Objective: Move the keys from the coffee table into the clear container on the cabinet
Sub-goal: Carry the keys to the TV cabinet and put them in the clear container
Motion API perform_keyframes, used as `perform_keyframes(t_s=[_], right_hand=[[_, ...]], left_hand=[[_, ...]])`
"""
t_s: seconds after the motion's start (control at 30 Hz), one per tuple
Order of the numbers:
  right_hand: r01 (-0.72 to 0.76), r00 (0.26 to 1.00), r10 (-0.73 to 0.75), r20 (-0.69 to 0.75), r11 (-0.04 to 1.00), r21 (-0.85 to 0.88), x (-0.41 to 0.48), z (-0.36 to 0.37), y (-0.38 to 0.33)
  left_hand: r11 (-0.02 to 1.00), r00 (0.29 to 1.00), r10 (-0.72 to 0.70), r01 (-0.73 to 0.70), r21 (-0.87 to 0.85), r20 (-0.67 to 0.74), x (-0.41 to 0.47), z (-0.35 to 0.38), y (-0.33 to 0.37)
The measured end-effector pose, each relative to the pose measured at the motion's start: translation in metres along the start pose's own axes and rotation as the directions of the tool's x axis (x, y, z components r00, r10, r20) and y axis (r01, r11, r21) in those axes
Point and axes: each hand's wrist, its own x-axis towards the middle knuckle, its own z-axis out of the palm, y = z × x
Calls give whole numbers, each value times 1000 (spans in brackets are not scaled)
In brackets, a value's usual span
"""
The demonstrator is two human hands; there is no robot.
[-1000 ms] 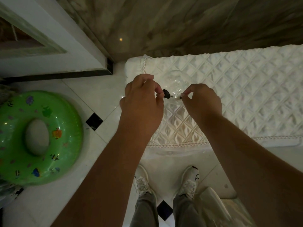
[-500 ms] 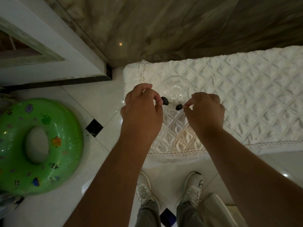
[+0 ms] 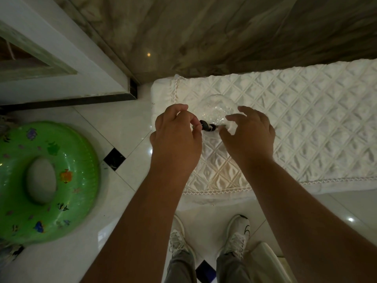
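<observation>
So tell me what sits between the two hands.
In the head view, the black-headed keys, pinched by the left hand, over the clear container; the right hand is open.

The clear container (image 3: 217, 108) sits on the quilted cover (image 3: 295, 127) toward twelve o'clock, the keys (image 3: 207, 126) at its six o'clock edge, the swim ring (image 3: 77, 180) on the floor at nine.

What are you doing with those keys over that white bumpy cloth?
A person stands at a cabinet covered by a quilted white cloth. Their left hand pinches the black-headed keys right at the near edge of a clear container sitting on the cloth. The right hand is open with fingers spread beside it, holding nothing. The keys are not yet dropped in.
</observation>
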Motion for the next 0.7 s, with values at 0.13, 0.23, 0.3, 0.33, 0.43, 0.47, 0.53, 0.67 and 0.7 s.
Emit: perform_keyframes(t_s=[0.13, 0.23, 0.3, 0.33, 0.43, 0.47, 0.53, 0.67, 0.7], right_hand=[[-88, 994, 104, -39, 953, 289, -1, -16, -10], [-127, 992, 119, 44, 948, 291, -1, -23, -12], [-165, 985, 142, 101, 944, 285, 0, -24, -9], [-179, 982, 151, 117, 942, 284, 1, -24, -7], [-183, 980, 154, 126, 943, 277, 3, -24, -1], [-177, 981, 149, 122, 945, 273, 4, -23, 1], [-170, 983, 144, 111, 947, 272, 5, -23, 5], [-162, 985, 140, 97, 947, 277, 7, -20, 14], [-157, 986, 135, 96, 947, 281, 9, -19, 15]], left_hand=[[999, 999, -30, 31, -23, 20, 3, 8, -3], [999, 999, -36, 36, -28, -1, 8, 15, -1], [999, 1000, -25, 24, -28, -9, 12, 20, 3], [999, 1000, -23, 23, -33, -6, 14, 22, 6], [999, 1000, -19, 19, -30, 8, 20, 31, 11], [1000, 1000, -18, 18, -16, 10, 23, 34, 13], [1000, 1000, -19, 19, 24, 7, 26, 40, 15], [996, 999, -37, 35, 87, 20, 30, 54, 12], [994, 999, -46, 43, 96, 24, 30, 56, 11]])
